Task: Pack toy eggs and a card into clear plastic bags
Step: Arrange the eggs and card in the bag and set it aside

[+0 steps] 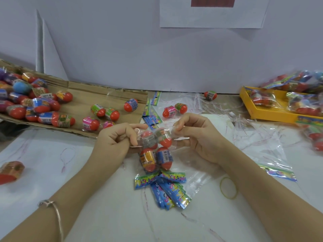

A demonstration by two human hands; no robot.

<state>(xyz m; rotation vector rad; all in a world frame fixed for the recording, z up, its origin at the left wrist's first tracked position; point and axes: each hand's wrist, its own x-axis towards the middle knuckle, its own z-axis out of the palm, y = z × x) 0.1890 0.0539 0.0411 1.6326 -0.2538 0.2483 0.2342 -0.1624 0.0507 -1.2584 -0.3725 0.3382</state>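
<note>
A clear plastic bag (155, 151) with several red toy eggs inside hangs between my hands at the centre of the table. My left hand (117, 138) pinches the bag's left top edge. My right hand (194, 135) pinches its right top edge. A fan of colourful cards (164, 187) lies on the table just below the bag. More loose toy eggs (43, 105) are heaped on a flattened cardboard sheet (97, 96) at the left.
Empty clear bags (244, 130) and sealing strips are scattered at the right. A yellow tray (272, 112) with packed bags sits at the far right. A yellow rubber band (229, 187) lies near my right forearm. One egg (10, 172) lies at the left edge.
</note>
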